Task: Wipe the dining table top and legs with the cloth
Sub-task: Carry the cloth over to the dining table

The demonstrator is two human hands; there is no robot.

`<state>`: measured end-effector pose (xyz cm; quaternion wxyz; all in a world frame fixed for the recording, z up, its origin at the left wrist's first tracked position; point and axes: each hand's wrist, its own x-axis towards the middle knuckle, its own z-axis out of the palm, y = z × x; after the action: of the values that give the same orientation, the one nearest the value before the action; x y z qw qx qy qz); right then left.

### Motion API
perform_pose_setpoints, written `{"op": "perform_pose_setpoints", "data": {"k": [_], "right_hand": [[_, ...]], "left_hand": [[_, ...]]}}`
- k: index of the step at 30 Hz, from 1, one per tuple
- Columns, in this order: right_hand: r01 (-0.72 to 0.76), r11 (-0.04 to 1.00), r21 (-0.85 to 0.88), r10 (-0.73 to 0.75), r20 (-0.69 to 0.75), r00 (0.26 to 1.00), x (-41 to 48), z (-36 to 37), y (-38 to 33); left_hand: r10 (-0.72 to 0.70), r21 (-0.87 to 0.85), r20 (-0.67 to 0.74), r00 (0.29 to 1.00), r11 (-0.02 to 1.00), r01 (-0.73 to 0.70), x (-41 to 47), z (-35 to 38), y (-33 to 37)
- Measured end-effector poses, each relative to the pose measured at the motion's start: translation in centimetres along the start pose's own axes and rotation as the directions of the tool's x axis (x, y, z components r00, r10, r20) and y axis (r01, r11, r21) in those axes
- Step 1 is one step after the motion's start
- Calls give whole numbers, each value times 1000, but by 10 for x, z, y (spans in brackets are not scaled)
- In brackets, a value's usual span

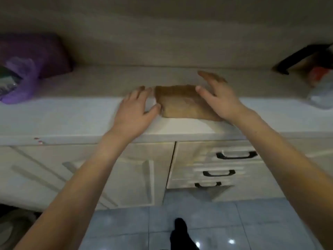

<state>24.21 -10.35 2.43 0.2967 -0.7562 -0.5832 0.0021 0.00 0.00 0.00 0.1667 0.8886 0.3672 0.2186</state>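
Note:
A folded tan-brown cloth point(182, 101) lies flat on a white counter top point(72, 114), a little back from its front edge. My left hand point(137, 109) rests on the counter just left of the cloth, fingers spread, thumb near the cloth's left edge. Over the cloth's right side hovers my right hand point(218, 98), fingers apart and pointing away from me; it hides the cloth's right edge. Neither hand grips the cloth. No dining table is in view.
A purple plastic bag point(23, 73) sits on the counter at far left. At far right are a black-handled item point(302, 58) and a pale plastic bag point(320, 92). Below the counter are cabinet doors point(126, 174) and drawers with black handles point(236, 156). My foot point(180, 233) stands on the blue tiled floor.

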Motion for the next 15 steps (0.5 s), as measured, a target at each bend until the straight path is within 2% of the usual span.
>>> {"op": "perform_pose_setpoints", "data": {"k": [4, 7, 9, 12, 15], "right_hand": [[78, 960, -268, 3, 290, 957, 23, 15, 6], [165, 874, -457, -40, 272, 962, 24, 14, 4], [180, 847, -500, -78, 217, 973, 20, 13, -1], [183, 889, -420, -100, 213, 972, 15, 17, -6], [121, 983, -140, -81, 261, 962, 17, 11, -2]], "left_hand": [[-58, 151, 15, 998, 987, 55, 10, 12, -5], [-60, 156, -18, 998, 986, 62, 12, 13, -8], [-60, 144, -30, 998, 988, 63, 11, 13, -7], [-53, 128, -38, 998, 990, 57, 11, 13, -8], [-59, 104, -53, 997, 992, 65, 8, 13, -6]]}}
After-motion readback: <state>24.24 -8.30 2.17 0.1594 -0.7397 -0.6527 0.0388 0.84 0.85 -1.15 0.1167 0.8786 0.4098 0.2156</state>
